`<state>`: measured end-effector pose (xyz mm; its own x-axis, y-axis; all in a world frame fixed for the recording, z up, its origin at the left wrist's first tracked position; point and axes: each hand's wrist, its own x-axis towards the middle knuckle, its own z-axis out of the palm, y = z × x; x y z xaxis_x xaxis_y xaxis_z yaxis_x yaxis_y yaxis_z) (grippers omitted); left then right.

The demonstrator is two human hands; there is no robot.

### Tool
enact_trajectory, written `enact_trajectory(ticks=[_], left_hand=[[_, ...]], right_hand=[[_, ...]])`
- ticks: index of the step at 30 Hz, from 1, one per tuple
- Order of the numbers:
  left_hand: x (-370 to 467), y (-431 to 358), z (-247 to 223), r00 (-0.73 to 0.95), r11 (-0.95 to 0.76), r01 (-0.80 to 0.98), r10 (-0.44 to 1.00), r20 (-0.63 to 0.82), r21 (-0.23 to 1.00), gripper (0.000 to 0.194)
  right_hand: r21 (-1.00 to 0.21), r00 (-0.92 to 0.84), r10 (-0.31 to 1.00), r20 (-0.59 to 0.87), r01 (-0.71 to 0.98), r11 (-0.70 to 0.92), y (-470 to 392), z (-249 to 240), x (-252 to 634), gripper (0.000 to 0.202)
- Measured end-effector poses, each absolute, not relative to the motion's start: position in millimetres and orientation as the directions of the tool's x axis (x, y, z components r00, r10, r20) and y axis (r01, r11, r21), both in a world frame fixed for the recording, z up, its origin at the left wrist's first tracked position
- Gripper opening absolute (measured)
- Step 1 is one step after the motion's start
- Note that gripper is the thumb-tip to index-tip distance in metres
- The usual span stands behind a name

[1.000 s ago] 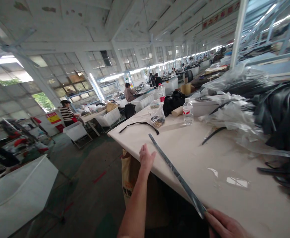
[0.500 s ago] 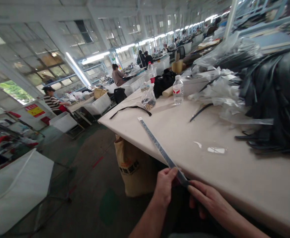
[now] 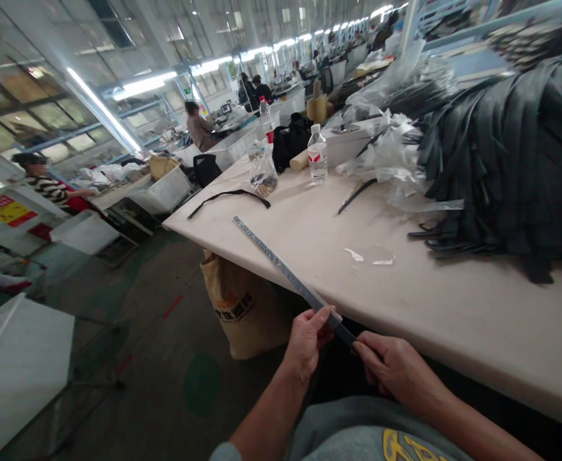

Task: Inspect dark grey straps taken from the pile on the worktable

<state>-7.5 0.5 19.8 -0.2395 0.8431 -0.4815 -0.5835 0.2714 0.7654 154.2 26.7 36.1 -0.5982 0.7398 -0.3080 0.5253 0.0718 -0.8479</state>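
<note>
My left hand (image 3: 310,339) pinches a long, flat dark strap (image 3: 281,266) between thumb and fingers. The strap's far part looks shiny and patterned, like a plastic film over it, and reaches out over the table (image 3: 454,307). Closed on the strap's near end is my right hand (image 3: 389,362), just right of the left one and close to my body. Both hands are in front of the table's near edge. A thin black strap (image 3: 228,198) lies curved near the far left edge. Small bits of clear film (image 3: 381,259) lie on the tabletop.
Many black straps (image 3: 506,160) are heaped at the right, beside crumpled clear plastic (image 3: 401,160). A water bottle (image 3: 317,157) and a small clear bag (image 3: 264,179) stand farther back. Below the table is a tan sack (image 3: 242,314); a white bin (image 3: 16,371) stands left. People sit at distant benches.
My view has turned a little right and down, so the table's things sit farther left and higher. Both hands keep their hold on the strap. More of my grey shirt shows.
</note>
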Motion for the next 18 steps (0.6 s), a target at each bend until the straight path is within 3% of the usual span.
enact_trajectory(ticks=[4, 7, 8, 10, 12, 14, 16, 18], left_hand=[[-0.7, -7.2, 25.2, -0.188, 0.287, -0.583, 0.862, -0.47, 0.76, 0.042], [-7.9, -9.3, 31.9, -0.176, 0.244, -0.612, 0.885, -0.43, 0.752, 0.037], [-10.9, -9.6, 34.4, -0.163, 0.233, -0.615, 0.897, -0.41, 0.753, 0.036], [-14.8, -10.5, 38.6, -0.126, 0.229, -0.627, 0.913, -0.387, 0.744, 0.034], [-13.4, -12.2, 40.9, -0.088, 0.243, -0.661, 0.914, -0.395, 0.71, 0.032], [-8.1, -15.0, 40.9, -0.04, 0.243, -0.708, 0.923, -0.382, 0.663, 0.028], [-4.6, -17.4, 39.4, 0.029, 0.245, -0.748, 0.941, -0.337, 0.617, 0.026], [-10.0, -16.3, 37.5, 0.081, 0.247, -0.788, 0.95, -0.303, 0.564, 0.032]], right_hand=[[-0.842, -0.634, 0.762, -0.134, 0.478, 0.25, 38.5, 38.7, 149.1, 0.04], [-0.766, -0.568, 0.793, 0.221, 0.401, 0.502, 47.6, 31.7, 171.0, 0.034], [-0.681, -0.551, 0.745, 0.376, 0.38, 0.625, 51.3, 28.6, 178.9, 0.034], [-0.396, -0.596, 0.528, 0.605, 0.35, 0.849, 59.2, 24.0, 188.4, 0.039], [-0.082, -0.7, 0.258, 0.666, 0.275, 0.958, 65.5, 24.7, 185.4, 0.045], [0.074, -0.75, 0.065, 0.658, 0.151, 0.986, 68.8, 32.1, 172.2, 0.045], [0.043, -0.76, 0.002, 0.65, 0.04, 0.998, 68.8, 44.6, 157.5, 0.04], [-0.121, -0.772, 0.046, 0.634, -0.041, 0.992, 65.3, 57.0, 150.4, 0.037]])
